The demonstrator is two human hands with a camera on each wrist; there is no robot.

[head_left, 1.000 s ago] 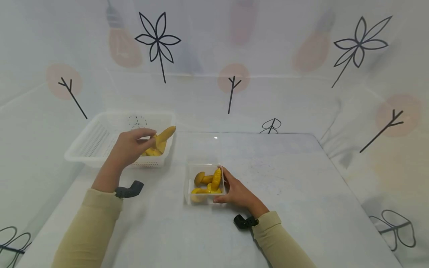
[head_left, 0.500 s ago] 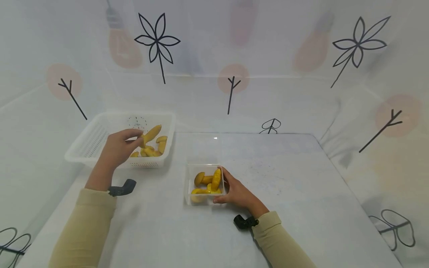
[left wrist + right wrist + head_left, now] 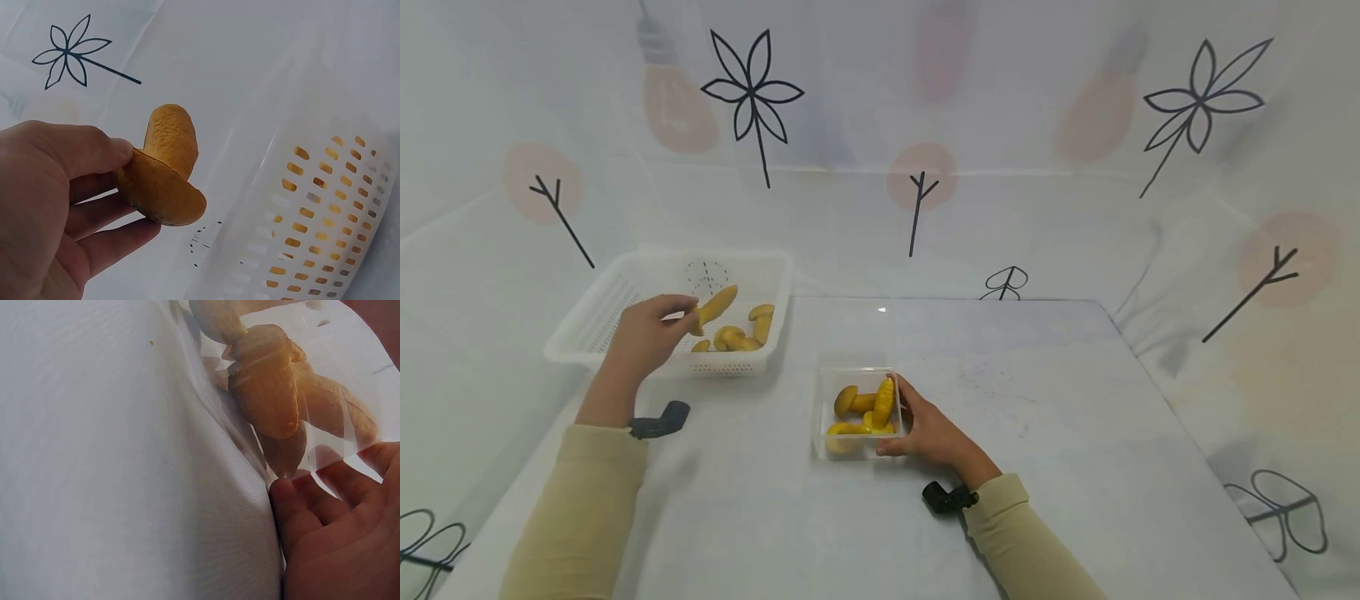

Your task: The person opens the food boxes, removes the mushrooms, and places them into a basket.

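Note:
My left hand (image 3: 643, 337) pinches a yellow mushroom (image 3: 169, 181) by its cap between thumb and fingers, the stem sticking out away from the palm. In the head view this mushroom overlaps the inside of the white perforated basket (image 3: 583, 321) at the back left. Several more yellow mushrooms (image 3: 730, 337) lie in the basket's right end. My right hand (image 3: 932, 429) grips the right side of a small clear plastic box (image 3: 822, 417), thumb at the front and fingers behind. Inside the box are several yellow mushrooms (image 3: 265, 384), seen through its wall in the right wrist view.
Behind the box, its clear lid (image 3: 853, 329) stands or lies folded back. Both things rest on a white-covered table (image 3: 1060, 450). A white printed sheet (image 3: 850, 125) with flower drawings rises behind and at the sides.
My left hand has moved left and slightly down with the mushroom, uncovering the other mushrooms in the basket. The right hand and the box have stayed in place.

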